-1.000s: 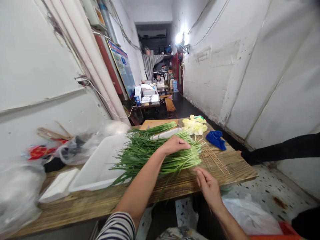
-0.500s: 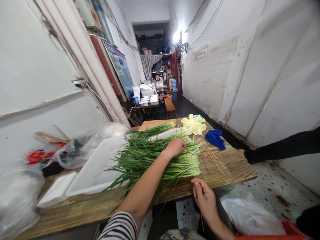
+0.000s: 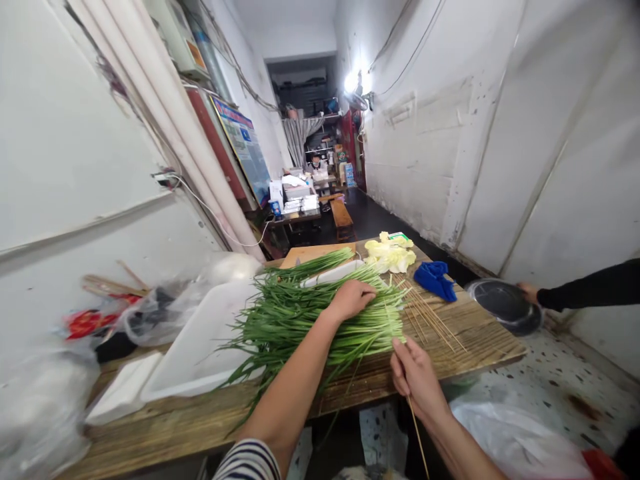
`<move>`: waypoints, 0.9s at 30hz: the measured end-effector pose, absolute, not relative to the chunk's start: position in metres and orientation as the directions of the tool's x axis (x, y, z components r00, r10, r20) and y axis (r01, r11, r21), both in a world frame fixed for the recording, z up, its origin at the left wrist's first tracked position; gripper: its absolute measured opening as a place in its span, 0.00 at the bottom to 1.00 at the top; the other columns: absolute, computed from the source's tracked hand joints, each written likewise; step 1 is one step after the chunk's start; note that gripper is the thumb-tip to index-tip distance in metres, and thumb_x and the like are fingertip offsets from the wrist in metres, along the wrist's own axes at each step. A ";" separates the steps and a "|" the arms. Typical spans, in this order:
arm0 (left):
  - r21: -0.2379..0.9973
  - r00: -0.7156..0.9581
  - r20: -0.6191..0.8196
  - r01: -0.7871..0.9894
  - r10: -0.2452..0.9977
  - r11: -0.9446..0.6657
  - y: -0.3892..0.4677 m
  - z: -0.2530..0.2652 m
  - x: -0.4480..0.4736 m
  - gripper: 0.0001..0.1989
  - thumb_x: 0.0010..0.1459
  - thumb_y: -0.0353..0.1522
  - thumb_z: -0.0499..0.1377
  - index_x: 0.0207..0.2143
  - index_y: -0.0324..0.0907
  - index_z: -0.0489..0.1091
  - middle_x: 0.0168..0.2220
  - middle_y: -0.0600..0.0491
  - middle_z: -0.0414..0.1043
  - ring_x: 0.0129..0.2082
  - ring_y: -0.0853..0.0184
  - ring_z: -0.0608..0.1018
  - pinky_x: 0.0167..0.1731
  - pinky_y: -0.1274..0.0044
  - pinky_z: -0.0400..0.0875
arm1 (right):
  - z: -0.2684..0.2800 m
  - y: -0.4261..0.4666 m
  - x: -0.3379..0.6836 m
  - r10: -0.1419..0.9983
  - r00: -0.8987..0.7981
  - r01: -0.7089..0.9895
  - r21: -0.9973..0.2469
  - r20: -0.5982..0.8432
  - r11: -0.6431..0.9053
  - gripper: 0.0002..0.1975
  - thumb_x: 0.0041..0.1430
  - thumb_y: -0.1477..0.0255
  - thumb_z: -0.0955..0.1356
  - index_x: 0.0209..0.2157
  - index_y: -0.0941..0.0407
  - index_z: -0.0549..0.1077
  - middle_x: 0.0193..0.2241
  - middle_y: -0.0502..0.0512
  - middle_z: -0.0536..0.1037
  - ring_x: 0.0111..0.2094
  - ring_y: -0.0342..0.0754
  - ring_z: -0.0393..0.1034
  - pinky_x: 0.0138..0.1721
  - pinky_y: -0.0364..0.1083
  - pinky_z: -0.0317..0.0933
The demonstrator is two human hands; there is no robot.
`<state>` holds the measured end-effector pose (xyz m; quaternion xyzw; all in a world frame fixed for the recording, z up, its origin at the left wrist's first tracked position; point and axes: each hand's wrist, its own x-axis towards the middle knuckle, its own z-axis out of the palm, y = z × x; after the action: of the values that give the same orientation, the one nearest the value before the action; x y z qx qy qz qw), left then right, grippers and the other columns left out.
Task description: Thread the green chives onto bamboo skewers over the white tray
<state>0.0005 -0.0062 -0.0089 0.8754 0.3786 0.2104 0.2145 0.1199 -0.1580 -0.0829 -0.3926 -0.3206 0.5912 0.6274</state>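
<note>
A wide layer of garlic chives (image 3: 300, 327) lies across a white tray (image 3: 195, 347) and the wooden table, pale stem ends to the right. My left hand (image 3: 350, 299) is closed over the stems, its fingers curled and pressed together on them. At the front edge of the stems, my right hand (image 3: 414, 370) pinches a thin bamboo skewer (image 3: 419, 430), whose long end hangs down past the table edge. Its tip by the chives is hidden by my fingers. Several loose skewers (image 3: 433, 317) lie on the table right of the stems.
Pale cabbage leaves (image 3: 389, 255) and a blue cloth (image 3: 435, 280) lie at the far right of the wooden table (image 3: 493, 343). Another person's hand (image 3: 528, 292) holds a round dark container (image 3: 505, 303) beyond the table's right end. Plastic bags (image 3: 40, 393) crowd the left.
My right hand has moved up against the stem ends, and the skewer has shifted with it. My left hand stays on the chives. The other person's hand now shows a round dark container.
</note>
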 end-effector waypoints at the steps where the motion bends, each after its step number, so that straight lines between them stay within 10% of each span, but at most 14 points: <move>1: 0.601 0.614 0.196 0.540 0.764 -0.589 -0.006 -0.012 0.000 0.14 0.53 0.31 0.53 0.38 0.39 0.76 0.29 0.51 0.77 0.30 0.68 0.76 0.36 0.79 0.67 | -0.083 -0.157 0.119 0.991 0.121 -0.465 -0.885 -0.055 0.008 0.18 0.56 0.58 0.67 0.25 0.55 0.58 0.12 0.38 0.61 0.07 0.32 0.44 0.08 0.33 0.41; 7: 0.789 0.573 0.139 0.430 0.808 -0.440 -0.010 -0.021 0.001 0.18 0.54 0.35 0.54 0.43 0.35 0.74 0.29 0.50 0.77 0.25 0.70 0.75 0.30 0.80 0.69 | -0.085 -0.155 0.115 0.974 0.221 -0.377 -0.926 -0.049 0.039 0.18 0.56 0.57 0.66 0.25 0.55 0.59 0.11 0.38 0.59 0.07 0.33 0.46 0.08 0.34 0.40; 27: 0.739 0.565 0.185 0.459 0.804 -0.493 -0.016 -0.017 0.005 0.13 0.49 0.33 0.57 0.35 0.38 0.77 0.28 0.52 0.78 0.28 0.69 0.76 0.30 0.82 0.66 | -0.086 -0.155 0.113 0.969 0.233 -0.453 -0.891 -0.080 0.036 0.18 0.54 0.56 0.67 0.25 0.54 0.59 0.10 0.36 0.54 0.08 0.33 0.40 0.08 0.34 0.40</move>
<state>0.0052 -0.0161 -0.0172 0.8226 0.3839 0.2645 0.3256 0.1129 -0.1549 -0.0856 -0.4329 -0.2979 0.5429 0.6550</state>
